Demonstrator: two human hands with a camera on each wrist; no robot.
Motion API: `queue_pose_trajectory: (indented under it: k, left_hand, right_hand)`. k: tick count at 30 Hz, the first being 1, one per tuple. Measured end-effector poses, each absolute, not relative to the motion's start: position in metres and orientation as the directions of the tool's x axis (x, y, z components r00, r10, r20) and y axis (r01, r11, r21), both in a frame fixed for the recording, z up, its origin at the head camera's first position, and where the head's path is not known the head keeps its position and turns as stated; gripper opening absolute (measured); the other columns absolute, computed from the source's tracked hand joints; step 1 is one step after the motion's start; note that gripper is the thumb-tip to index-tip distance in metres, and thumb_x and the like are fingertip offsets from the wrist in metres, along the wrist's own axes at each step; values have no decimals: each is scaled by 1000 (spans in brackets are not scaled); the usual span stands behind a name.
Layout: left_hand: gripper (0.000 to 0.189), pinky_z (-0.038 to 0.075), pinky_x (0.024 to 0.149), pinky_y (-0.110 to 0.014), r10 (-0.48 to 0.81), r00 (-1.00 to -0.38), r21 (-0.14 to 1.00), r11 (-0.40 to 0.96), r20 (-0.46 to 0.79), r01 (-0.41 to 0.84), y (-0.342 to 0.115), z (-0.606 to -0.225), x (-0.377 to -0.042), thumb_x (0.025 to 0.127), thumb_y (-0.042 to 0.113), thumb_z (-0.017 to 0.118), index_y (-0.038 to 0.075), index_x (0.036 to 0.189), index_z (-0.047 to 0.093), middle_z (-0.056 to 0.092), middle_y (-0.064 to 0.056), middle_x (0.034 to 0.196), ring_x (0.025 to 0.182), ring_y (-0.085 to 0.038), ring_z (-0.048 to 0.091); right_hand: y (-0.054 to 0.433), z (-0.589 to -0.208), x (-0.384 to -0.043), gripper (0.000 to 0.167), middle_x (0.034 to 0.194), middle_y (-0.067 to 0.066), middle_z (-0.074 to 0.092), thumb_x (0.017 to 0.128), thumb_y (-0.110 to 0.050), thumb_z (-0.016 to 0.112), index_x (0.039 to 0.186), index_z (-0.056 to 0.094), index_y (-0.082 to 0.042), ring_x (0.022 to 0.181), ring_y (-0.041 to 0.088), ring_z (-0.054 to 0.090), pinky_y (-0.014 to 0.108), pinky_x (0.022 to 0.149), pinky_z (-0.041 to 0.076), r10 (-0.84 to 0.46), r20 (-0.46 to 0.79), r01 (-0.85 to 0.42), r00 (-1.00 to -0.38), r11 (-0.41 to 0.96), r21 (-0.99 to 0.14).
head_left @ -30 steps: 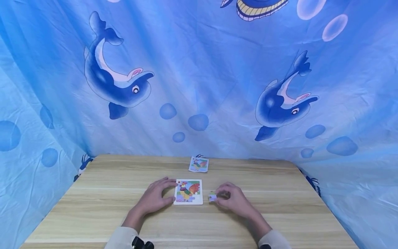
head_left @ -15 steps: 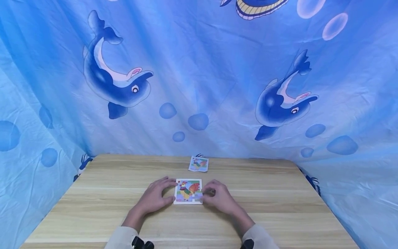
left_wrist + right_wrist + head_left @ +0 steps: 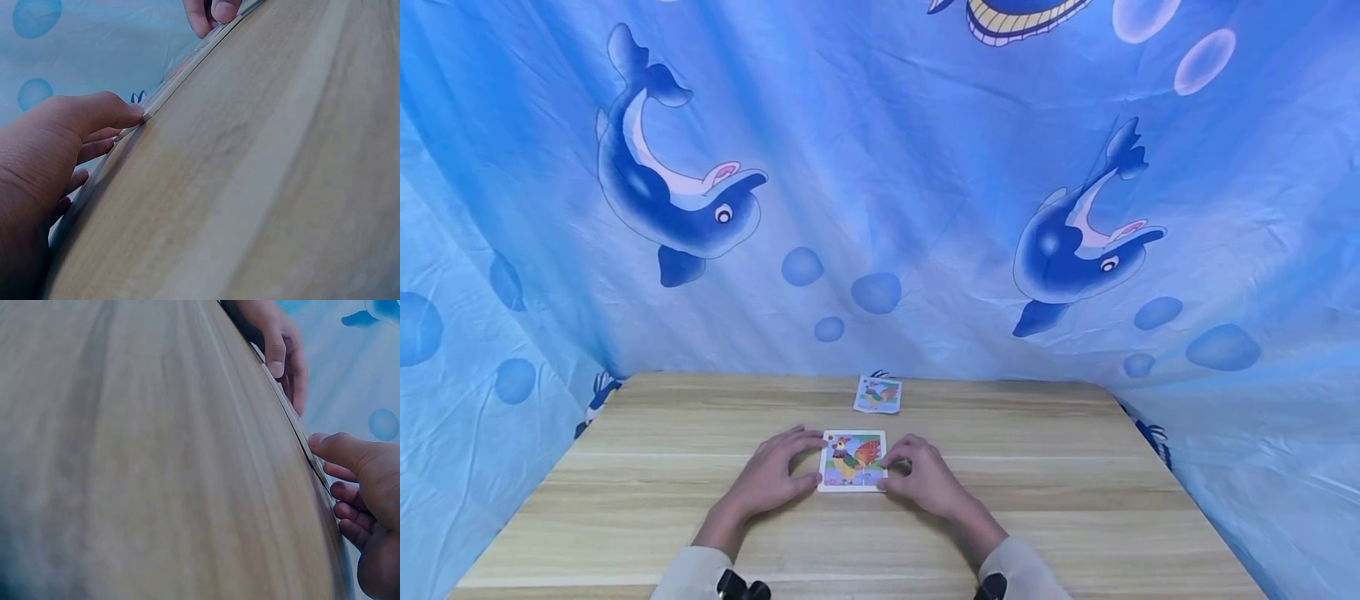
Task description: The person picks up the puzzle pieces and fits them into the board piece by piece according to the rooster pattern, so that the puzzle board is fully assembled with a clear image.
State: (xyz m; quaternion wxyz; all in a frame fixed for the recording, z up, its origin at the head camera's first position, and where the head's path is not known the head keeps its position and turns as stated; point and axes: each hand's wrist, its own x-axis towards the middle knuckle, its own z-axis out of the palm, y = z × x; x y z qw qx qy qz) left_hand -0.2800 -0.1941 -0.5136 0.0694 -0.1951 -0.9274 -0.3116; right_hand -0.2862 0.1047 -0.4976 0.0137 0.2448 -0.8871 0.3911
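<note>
A white-framed rooster jigsaw puzzle [image 3: 850, 460] lies flat on the table. At its left side rests my left hand [image 3: 777, 473], thumb near the front corner and index finger higher up, both touching the frame. The left wrist view shows the left thumb [image 3: 119, 111] on the frame's edge. My right hand [image 3: 927, 479] pinches a purple-and-green puzzle piece [image 3: 872, 477] between thumb and index finger at the puzzle's lower right corner. That piece lies in or just over its space, with a thin white gap along its left side. The right fingertips partly hide it.
Behind the puzzle lies a small paper card [image 3: 877, 395] with the same rooster picture. The wooden table [image 3: 715, 417] reaches back to a blue curtain [image 3: 925, 208] printed with dolphins, which also hangs at both sides.
My right hand has moved left from the table beside the puzzle, bringing the piece to the lower right corner. The white space there is now mostly covered. My left hand keeps its place.
</note>
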Motion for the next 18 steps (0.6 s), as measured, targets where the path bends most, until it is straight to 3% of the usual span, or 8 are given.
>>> queue_pose_trajectory:
  k: [18]
  left_hand:
    - [52, 26, 123, -69, 316, -919, 565, 724, 237, 395, -193, -511, -278, 89, 37, 74, 24, 139, 65, 57, -1, 153, 153, -37, 39]
  right_hand:
    - [102, -500, -288, 23, 107, -5, 64, 86, -28, 83, 109, 81, -25, 104, 14, 56, 28, 88, 48, -467, 214, -481, -858, 582, -656]
